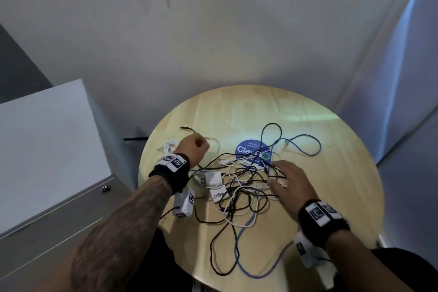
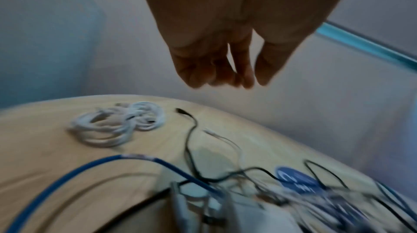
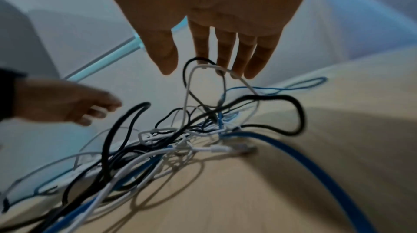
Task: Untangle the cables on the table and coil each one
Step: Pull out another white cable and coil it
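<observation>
A tangle of black, white and blue cables lies in the middle of the round wooden table. My right hand hovers over its right side with straight, spread fingers. In the right wrist view the fingertips touch raised loops of black and white cable. My left hand hangs above the table's left part, fingers loosely curled and holding nothing. A coiled white cable lies apart at the far left. A blue cable loops out to the right.
Two white power adapters sit inside the tangle. A round blue sticker is on the tabletop under the cables. A grey cabinet stands left of the table, and a white wall runs behind it.
</observation>
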`<control>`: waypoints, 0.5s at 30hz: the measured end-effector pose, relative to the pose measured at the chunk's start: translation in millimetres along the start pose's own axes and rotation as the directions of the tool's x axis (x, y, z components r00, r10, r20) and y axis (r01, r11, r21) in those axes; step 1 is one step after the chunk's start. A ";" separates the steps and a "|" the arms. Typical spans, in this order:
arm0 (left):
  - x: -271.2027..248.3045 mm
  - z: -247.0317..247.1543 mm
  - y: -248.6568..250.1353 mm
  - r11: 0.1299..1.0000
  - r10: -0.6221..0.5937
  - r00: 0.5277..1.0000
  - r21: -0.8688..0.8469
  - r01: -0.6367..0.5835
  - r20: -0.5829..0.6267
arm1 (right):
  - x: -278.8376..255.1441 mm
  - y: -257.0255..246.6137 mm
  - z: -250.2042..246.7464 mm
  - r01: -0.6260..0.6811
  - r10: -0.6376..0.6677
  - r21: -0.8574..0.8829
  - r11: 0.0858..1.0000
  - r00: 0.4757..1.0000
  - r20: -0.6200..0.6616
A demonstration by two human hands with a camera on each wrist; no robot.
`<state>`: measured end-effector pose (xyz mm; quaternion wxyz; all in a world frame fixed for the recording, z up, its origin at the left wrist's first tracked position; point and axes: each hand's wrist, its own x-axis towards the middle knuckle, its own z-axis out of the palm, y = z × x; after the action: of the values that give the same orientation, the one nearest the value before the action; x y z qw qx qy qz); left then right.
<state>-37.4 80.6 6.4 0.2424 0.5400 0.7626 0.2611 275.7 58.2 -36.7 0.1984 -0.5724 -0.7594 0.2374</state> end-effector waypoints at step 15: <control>-40.2 12.3 81.1 0.971 0.235 0.943 -0.091 -0.219 0.237 | 24.6 -69.5 -29.7 0.083 -0.098 0.121 0.989 0.987 0.126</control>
<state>39.2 66.8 54.3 0.3202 0.6444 0.6507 0.2425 232.3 69.7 28.9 0.1913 -0.5079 -0.7811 0.3087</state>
